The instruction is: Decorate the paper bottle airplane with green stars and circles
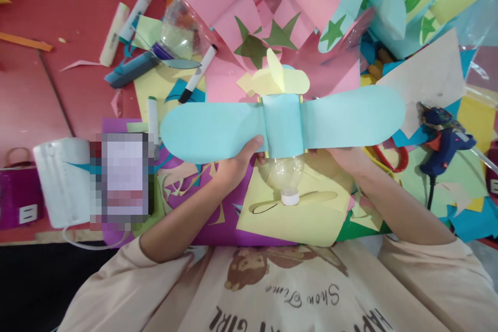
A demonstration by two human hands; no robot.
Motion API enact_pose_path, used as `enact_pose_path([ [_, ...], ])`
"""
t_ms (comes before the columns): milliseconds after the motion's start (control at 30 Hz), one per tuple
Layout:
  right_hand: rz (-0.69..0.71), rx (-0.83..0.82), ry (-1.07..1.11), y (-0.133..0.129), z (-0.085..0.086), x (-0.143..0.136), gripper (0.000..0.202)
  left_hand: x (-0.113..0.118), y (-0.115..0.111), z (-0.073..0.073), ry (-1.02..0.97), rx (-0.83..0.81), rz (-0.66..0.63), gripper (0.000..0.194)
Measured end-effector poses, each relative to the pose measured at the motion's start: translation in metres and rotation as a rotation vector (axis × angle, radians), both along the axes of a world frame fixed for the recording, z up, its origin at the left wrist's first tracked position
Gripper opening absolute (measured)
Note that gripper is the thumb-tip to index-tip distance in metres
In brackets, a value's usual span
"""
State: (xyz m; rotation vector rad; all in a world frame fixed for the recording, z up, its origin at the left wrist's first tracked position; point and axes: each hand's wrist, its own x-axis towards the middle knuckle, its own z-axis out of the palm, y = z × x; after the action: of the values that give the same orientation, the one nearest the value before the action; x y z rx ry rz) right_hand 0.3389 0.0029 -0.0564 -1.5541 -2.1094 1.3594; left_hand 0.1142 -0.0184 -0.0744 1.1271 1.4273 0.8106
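The bottle plane (282, 127) is pinched by the left hand (246, 158), perhaps to be kept steady; the right hand (346, 158) is tucked under one wing (352, 115), its grip hidden.

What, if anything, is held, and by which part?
A toy plane, where its wings meet the bottle: left hand one side, right hand the other.

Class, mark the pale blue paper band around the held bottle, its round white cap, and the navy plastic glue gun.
Paper band (282, 125): head view, its middle.
Round white cap (290, 198): head view, its side.
Navy glue gun (445, 147): head view, its body.
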Motion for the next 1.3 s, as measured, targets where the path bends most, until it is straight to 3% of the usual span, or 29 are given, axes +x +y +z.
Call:
enact_pose_path([
  [133,-0.138,-0.078,0.281,0.001,-0.001,0.001,0.033,0.000,0.001,0.000,-0.013,0.011,-0.001,0.044],
  [300,-0.180,-0.034,0.413,0.001,-0.013,0.002,0.035,-0.002,0.002,-0.007,-0.036,0.045,-0.028,0.045],
  [767,-0.134,0.006,0.434,0.002,-0.011,0.001,0.035,-0.001,0.002,-0.005,-0.039,0.048,-0.012,0.050],
  [1300,-0.116,-0.009,0.480,0.000,-0.011,0.004,0.036,-0.002,0.002,-0.006,-0.079,0.064,-0.018,0.042],
])
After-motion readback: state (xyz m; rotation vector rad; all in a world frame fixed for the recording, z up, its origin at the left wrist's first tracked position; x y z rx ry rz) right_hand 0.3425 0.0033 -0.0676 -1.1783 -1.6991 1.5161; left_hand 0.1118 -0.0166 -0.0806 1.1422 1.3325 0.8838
